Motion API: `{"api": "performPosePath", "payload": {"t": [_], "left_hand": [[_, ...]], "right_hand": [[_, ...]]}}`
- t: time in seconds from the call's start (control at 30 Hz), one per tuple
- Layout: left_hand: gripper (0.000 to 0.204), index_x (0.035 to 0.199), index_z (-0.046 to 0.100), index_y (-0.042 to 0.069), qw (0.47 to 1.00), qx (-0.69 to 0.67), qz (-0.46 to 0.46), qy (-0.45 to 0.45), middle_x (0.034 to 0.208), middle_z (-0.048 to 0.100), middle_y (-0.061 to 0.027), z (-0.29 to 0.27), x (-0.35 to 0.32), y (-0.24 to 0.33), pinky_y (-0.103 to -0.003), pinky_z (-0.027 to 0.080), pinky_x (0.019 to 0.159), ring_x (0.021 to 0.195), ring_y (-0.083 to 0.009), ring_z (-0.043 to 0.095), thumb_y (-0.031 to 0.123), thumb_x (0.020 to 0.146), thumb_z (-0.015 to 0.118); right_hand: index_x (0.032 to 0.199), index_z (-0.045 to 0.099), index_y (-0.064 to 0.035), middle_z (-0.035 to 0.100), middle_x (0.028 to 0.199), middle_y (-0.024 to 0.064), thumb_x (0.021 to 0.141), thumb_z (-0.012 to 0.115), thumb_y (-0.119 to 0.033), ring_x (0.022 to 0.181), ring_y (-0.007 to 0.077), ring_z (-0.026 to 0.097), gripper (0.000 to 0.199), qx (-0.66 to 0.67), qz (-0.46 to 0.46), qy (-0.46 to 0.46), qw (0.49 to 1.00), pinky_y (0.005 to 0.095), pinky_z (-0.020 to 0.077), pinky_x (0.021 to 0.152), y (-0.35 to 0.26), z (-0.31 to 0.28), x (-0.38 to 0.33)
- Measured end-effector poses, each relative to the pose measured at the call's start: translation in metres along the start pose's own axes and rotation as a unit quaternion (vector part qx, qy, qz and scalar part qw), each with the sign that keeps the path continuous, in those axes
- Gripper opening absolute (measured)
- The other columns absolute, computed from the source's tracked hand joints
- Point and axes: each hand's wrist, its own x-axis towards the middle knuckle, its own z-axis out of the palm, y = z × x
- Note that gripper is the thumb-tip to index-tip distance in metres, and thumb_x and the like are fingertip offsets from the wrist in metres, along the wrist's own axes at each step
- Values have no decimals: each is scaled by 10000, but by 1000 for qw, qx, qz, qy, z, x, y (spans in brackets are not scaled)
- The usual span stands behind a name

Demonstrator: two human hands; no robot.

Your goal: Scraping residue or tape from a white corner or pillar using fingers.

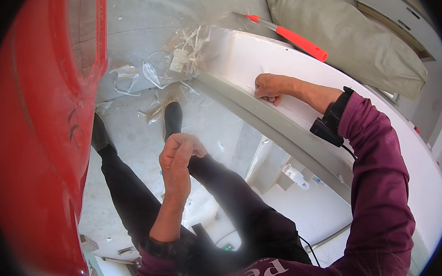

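Note:
My left hand (pixel 178 152) is raised in front of my legs, fingers curled and drawn together. Whatever they may hold is too small or hidden to make out. Farther off to the right, my right hand (pixel 270 87) rests at the long white curved panel (pixel 325 87), its fingers bent in a closed grip low against the surface. Anything inside that grip is hidden. A hand tool with a red handle (pixel 302 44) and a slim metal shaft lies along the panel's far edge, beyond my right hand.
A large glossy red curved body (pixel 32 151) fills the left side. Crumpled strips of film and tape (pixel 190 50) litter the grey floor ahead. A padded grey-green covering (pixel 347 37) lies behind the panel. A small white bottle-like object (pixel 295 176) is below the panel.

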Motion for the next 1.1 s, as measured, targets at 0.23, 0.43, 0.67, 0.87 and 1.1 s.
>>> {"api": "performPosePath", "payload": {"t": [0.23, 0.43, 0.67, 0.87, 1.1], "left_hand": [[138, 875, 555, 32, 1000, -4, 6, 4, 779, 599, -46, 0, 0, -3, -251, 434, 725, 730, -111, 529, 122, 941, 473], [132, 876, 554, 27, 1000, 9, 6, 5, 774, 597, -52, 2, 1, -6, -253, 435, 718, 720, -115, 529, 110, 936, 471], [192, 892, 547, 26, 999, 45, 1, -13, 810, 568, -73, 4, 6, -12, -285, 447, 701, 733, -159, 560, 173, 950, 439], [184, 888, 546, 17, 998, 61, -25, 0, 806, 563, -78, 9, 11, -15, -289, 443, 699, 734, -161, 555, 140, 941, 420], [130, 851, 561, 25, 998, 39, -46, 17, 764, 599, -59, 18, 15, -20, -252, 432, 701, 717, -122, 537, 82, 913, 461]], "right_hand": [[599, 559, 94, 555, 549, 167, 741, 542, -98, 505, 290, 641, 239, -97, -32, 41, 994, 384, 546, 432, 0, -1, 1], [921, 570, 69, 569, 712, 118, 803, 560, -76, 565, 199, 607, 188, -94, -27, 9, 995, 324, 552, 469, -3, -14, -13], [933, 584, 0, 559, 714, 53, 791, 545, -47, 575, 135, 572, 155, -60, -193, -26, 979, 266, 505, 523, 10, -19, -22], [840, 597, -2, 563, 674, 57, 771, 533, -27, 566, 149, 572, 97, -126, -287, -39, 949, 288, 473, 508, 17, -19, -15], [759, 574, -18, 585, 745, 130, 747, 564, -86, 706, 311, 565, 71, -260, -432, 61, 861, 394, 461, 643, 22, -18, -4]]}}
